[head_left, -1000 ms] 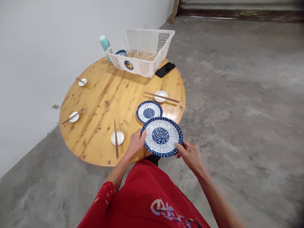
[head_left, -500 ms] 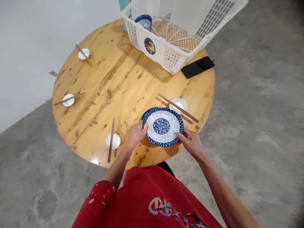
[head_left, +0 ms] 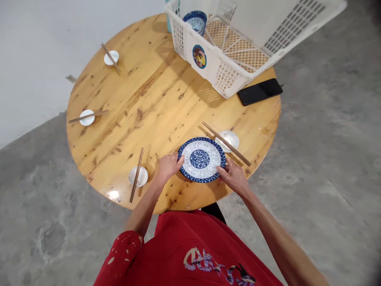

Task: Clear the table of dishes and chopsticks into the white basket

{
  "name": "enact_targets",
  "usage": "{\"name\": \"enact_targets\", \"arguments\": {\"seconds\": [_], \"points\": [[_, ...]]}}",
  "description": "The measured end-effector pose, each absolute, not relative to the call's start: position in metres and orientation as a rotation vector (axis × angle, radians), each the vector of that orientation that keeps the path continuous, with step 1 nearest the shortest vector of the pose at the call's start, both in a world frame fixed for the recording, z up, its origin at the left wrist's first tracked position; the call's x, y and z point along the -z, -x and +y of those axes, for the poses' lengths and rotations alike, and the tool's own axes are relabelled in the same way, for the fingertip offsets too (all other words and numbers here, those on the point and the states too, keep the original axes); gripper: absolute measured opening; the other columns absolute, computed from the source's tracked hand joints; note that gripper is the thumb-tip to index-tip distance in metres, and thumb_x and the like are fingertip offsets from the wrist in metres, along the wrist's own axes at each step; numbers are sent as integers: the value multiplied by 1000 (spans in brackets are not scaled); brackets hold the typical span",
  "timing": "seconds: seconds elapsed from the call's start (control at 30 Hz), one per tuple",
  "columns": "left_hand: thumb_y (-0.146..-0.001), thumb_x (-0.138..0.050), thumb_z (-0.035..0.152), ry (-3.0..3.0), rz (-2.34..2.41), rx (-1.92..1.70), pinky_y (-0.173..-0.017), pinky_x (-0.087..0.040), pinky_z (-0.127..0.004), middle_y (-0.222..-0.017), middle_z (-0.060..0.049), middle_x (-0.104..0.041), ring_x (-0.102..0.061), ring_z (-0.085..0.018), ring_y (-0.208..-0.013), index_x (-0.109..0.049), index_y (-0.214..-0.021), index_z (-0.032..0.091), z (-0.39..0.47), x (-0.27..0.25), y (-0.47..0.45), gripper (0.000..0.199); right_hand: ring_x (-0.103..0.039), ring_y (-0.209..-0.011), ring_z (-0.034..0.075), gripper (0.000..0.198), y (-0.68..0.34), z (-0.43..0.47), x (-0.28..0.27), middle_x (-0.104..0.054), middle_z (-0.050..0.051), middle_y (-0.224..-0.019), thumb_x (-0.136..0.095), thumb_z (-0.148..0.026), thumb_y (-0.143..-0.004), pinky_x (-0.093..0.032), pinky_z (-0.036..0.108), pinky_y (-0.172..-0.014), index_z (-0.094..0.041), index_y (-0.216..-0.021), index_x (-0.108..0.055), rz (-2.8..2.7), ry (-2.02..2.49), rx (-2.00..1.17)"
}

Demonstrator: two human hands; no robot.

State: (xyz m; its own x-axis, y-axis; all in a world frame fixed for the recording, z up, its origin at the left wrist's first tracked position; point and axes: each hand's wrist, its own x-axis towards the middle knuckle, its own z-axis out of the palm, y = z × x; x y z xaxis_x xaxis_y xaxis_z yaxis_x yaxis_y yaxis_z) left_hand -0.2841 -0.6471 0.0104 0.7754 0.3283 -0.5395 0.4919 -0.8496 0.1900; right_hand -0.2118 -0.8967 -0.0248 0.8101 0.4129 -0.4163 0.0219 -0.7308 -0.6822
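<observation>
The blue-and-white plate (head_left: 200, 159) is at the near side of the round wooden table (head_left: 154, 115), right of centre, with its patterned face up. The left hand (head_left: 169, 167) grips its left edge, thumb over the rim; the right hand (head_left: 235, 174) grips its right edge, thumb on the upper face. The fingers beneath are largely hidden. Whether the underside bears on anything cannot be told from this view.

Just beyond the plate, to the right, is a white dish (head_left: 233, 138) with brown chopsticks (head_left: 226, 143) laid across it. Three small saucers, each likewise crossed by a pair of chopsticks, are noted elsewhere: a near saucer (head_left: 143, 177) left of the left hand, a left-edge saucer (head_left: 87, 121) and a far-left saucer (head_left: 114, 55).

At the far right of the table stands a white plastic basket (head_left: 212, 67) bearing a round sticker (head_left: 199, 56). Blue-patterned bowls (head_left: 195, 22) sit stacked at its left end. A black phone (head_left: 260, 91) lies just to the basket's right, near the table edge. A teal object (head_left: 168, 24), mostly hidden, stands at the basket's left.
</observation>
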Motion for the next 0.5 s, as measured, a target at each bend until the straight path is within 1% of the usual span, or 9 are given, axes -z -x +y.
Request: {"name": "enact_targets", "arguments": {"seconds": [0.07,0.13,0.2,0.27,0.4,0.5], "points": [[-107,-42,46,-2659,650,743,-86,-51,-36,-108,-17,-77,-72,-33,-106,-73,-115,16,-648,-11,283,45,-65,-56,24,31,209,-896,26,-62,0,-53,-47,-50,-83,-44,32,-62,-23,-97,-45,-342,2278,-785],[-107,-42,47,-2681,658,750,-87,-51,-36,-108,-16,-78,-72,-32,-106,-73,-117,16,-648,-9,284,45,-66,-59,26,43,207,-897,29,-61,-1,-53,-46,-50,-84,-44,33,-65,-18,-113,-49,-392,2283,-799],[-107,-42,47,-2711,658,744,-87,-51,-36,-108,-16,-78,-73,-32,-106,-73,-116,16,-647,-6,285,45,-66,-62,27,54,206,-897,33,-62,0,-56,-44,-51,-85,-44,34,-66,-14,-124,-49,-442,2296,-799],[-107,-42,47,-2743,650,736,-87,-51,-36,-106,-17,-78,-73,-33,-105,-74,-114,16,-645,-1,287,45,-66,-63,28,57,205,-897,39,-63,3,-60,-42,-52,-86,-42,34,-64,-11,-125,-50,-480,2309,-807],[-107,-41,50,-2803,648,732,-84,-52,-37,-101,-18,-78,-74,-34,-102,-74,-115,16,-640,5,290,48,-66,-67,29,49,204,-896,49,-66,7,-69,-39,-49,-88,-38,33,-62,-13,-117,-53,-579,2390,-775],[-107,-40,53,-2819,664,744,-82,-52,-37,-101,-17,-78,-75,-35,-102,-72,-120,18,-638,6,293,49,-68,-71,30,46,204,-897,54,-69,10,-73,-37,-47,-92,-38,34,-64,-12,-117,-53,-644,2431,-764]]}}
